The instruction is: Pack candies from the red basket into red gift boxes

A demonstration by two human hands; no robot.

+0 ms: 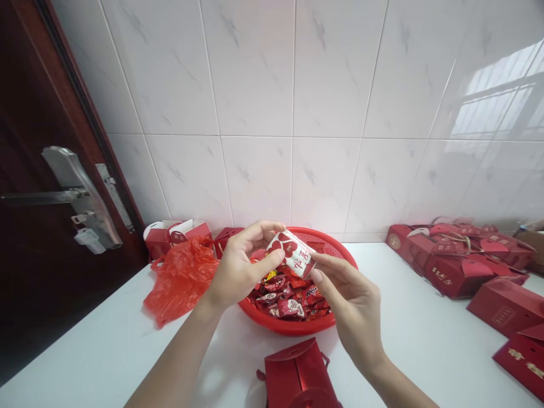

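Observation:
Between my two hands is a small white packet (293,253) with red heart shapes and red characters, held tilted above a basket. My left hand (249,258) pinches its left end with thumb and fingers. At the lower right corner, my right hand (352,294) grips it between thumb and forefinger. Below is the round red plastic basket (284,326), filled with wrapped candies (292,307) in mostly red wrappers. In front of the basket, at the bottom edge of the view, stands a dark red gift box (297,371) with a cord at its sides.
A crumpled red plastic bag (181,280) lies left of the basket, before open red boxes (191,228) along the tiled wall. More red gift boxes (459,269) crowd the right side of the white table (408,328). A dark door (38,255) stands at left.

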